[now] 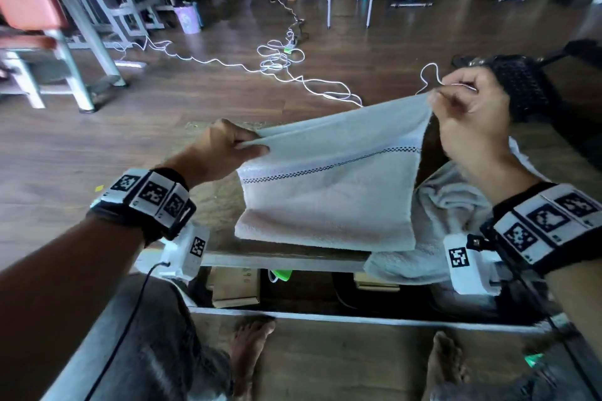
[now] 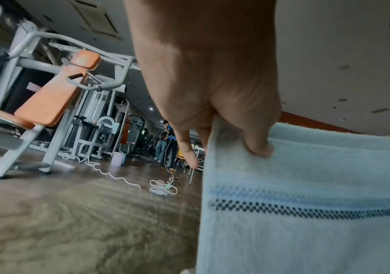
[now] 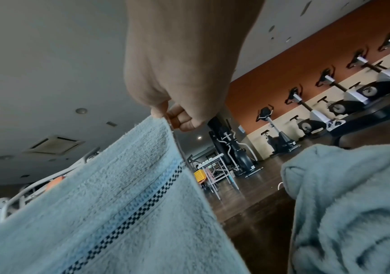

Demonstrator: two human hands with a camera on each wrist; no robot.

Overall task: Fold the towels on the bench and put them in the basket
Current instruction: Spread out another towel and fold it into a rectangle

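2 hands, left hand (image 1: 224, 148) and right hand (image 1: 472, 107), spread apart, each pinch a corner of a pale towel (image 1: 329, 192) above the bench (image 1: 221, 205).

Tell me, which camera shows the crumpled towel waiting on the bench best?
The head view: the crumpled towel lies whole on the bench, beside the towel being folded. The right wrist view shows only a close bunched part; the left wrist view misses it.

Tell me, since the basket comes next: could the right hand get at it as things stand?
Probably yes: the basket sits just beyond the right hand with nothing between, though that hand pinches the towel.
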